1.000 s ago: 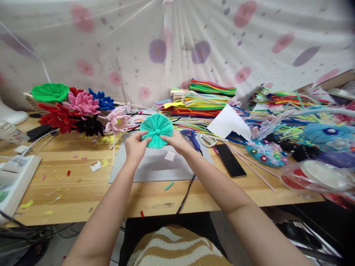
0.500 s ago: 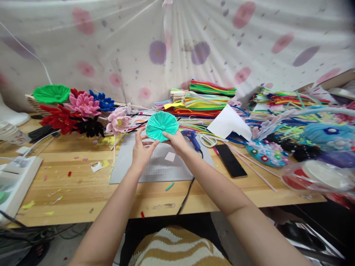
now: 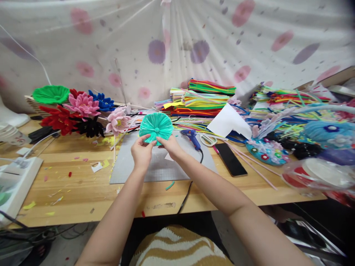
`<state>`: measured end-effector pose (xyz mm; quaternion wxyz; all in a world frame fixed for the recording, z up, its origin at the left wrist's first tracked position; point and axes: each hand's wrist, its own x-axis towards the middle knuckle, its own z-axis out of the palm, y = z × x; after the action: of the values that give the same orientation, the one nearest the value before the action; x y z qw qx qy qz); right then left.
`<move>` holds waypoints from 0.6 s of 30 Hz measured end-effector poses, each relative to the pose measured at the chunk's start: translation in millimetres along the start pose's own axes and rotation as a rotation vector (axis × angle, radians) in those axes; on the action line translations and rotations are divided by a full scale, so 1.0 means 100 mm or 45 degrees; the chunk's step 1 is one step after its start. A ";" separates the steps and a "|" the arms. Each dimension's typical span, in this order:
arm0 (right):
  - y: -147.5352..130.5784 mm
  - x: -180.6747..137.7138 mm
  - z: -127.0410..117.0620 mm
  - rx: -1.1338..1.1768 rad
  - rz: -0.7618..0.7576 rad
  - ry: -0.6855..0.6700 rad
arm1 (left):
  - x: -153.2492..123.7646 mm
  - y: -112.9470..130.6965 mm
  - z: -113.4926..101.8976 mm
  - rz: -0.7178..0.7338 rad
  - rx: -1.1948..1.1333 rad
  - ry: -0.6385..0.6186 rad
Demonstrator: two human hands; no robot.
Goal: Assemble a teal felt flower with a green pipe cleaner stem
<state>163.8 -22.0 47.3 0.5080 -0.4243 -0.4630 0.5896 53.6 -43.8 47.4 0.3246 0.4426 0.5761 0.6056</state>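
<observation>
A round, pleated turquoise disc (image 3: 156, 123), like a pipe-cleaner lily pad with a small centre knob, is held up above the grey cutting mat (image 3: 130, 170). My left hand (image 3: 142, 150) pinches its lower left edge, thumb in front. On the lower right edge, my right hand (image 3: 169, 145) grips it the same way, its thumb close to the left one. The fingers behind the disc are hidden. A small white paper square (image 3: 168, 157) lies on the mat, partly covered by my right hand. Just right of that hand rests a blue glue gun (image 3: 191, 137).
Scissors (image 3: 208, 140) and a black phone (image 3: 230, 159) lie to the right. Bundled pipe cleaners (image 3: 205, 98) are stacked at the back, beside folded white paper (image 3: 229, 122). Pipe-cleaner flowers (image 3: 83, 105) and a green pad (image 3: 51, 94) stand left, above a power strip (image 3: 20, 184).
Both hands have shifted the disc slightly left. My left hand has moved from the disc's side to its lower edge, and the thumbs are now closer together.
</observation>
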 end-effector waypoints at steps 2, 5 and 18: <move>0.02 -0.01 0.04 0.006 0.003 0.015 | -0.01 0.00 0.01 0.003 0.055 0.038; 0.07 -0.01 0.08 -0.002 0.001 0.057 | -0.01 -0.03 0.02 0.021 0.114 0.068; -0.11 0.10 -0.22 -0.105 0.079 -0.070 | 0.37 -0.12 -0.31 0.191 0.195 -0.220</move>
<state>186.6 -9.1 53.3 0.4586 -0.4426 -0.4872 0.5970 9.1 -21.9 43.2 0.2919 0.5585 0.5560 0.5420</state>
